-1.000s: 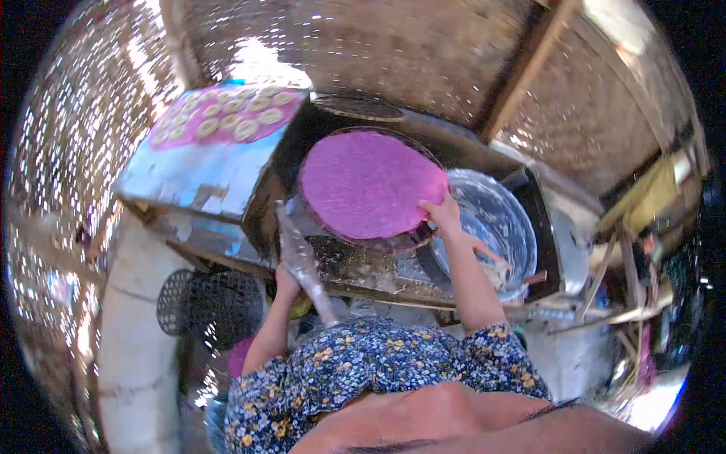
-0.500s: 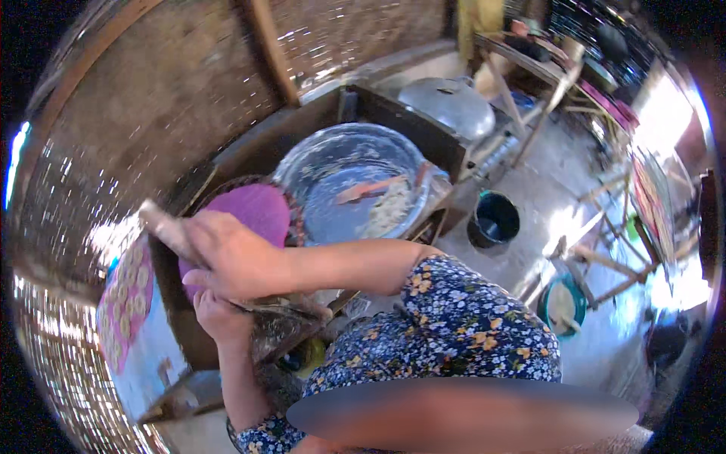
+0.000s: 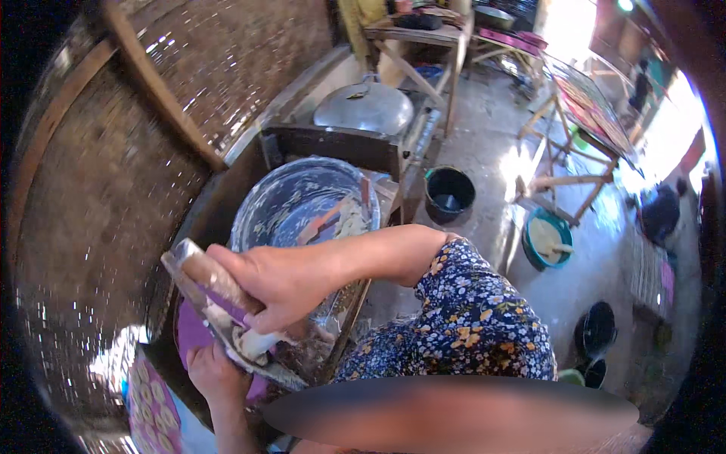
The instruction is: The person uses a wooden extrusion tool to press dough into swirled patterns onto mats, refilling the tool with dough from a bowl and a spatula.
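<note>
My right hand [image 3: 283, 284] is wrapped around the thick upper bar of a wooden hand press [image 3: 206, 274]. The press lies slanted at the left, with a gap between its parts. White dough [image 3: 255, 340] shows in that gap, under my right fingers. My left hand [image 3: 215, 371] grips the lower edge of the press, its fingertips partly hidden. Beneath lies a purple sheet [image 3: 190, 333], mostly covered by the press and hands. Beyond my right forearm stands a large dough-smeared basin [image 3: 246, 216] with a flat wooden paddle [image 3: 321, 225] and more dough [image 3: 353, 216] inside.
Wooden boards [image 3: 333, 144] box in the basin. A domed metal lid [image 3: 363, 107] sits behind. On the floor are a black bucket [image 3: 449, 197] and a teal tub [image 3: 535, 253] of pale mixture. At lower left, a purple sheet holds several dough rounds [image 3: 155, 405].
The view has swung right. The upper bar of the press has come up from the lower part, and white dough now shows between them. My right hand stays on the bar.
</note>
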`<act>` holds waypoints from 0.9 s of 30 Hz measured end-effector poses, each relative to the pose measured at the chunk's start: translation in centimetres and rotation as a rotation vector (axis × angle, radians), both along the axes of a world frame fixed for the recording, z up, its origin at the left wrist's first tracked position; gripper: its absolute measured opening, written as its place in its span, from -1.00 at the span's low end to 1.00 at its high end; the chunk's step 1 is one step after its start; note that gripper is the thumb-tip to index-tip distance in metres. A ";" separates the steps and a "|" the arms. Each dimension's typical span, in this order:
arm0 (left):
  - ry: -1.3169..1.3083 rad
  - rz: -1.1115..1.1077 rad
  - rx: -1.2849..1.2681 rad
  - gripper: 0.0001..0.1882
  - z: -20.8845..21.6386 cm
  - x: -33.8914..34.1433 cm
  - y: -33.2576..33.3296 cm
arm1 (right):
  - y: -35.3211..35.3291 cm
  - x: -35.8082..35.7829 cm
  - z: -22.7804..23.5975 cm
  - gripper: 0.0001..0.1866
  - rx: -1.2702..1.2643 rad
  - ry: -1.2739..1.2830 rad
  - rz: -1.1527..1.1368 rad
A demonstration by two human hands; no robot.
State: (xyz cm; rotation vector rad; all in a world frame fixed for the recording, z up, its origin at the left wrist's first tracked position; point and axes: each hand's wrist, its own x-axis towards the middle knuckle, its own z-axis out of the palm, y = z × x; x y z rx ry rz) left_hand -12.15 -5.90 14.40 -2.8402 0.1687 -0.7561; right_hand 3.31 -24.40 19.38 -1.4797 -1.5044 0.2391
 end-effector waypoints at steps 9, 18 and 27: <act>0.231 0.410 -1.560 -0.54 -3.3 2.7 9.6 | -5.1 2.9 -3.6 -0.59 1.036 0.560 -0.606; -0.368 -0.901 -1.603 -0.29 -3.3 5.3 4.9 | 1.6 -1.4 -7.2 -0.63 0.913 1.281 -0.008; -0.919 -0.624 -1.767 -0.34 0.1 -6.8 5.8 | -4.8 11.9 -16.8 -0.75 -1.049 -0.921 -0.835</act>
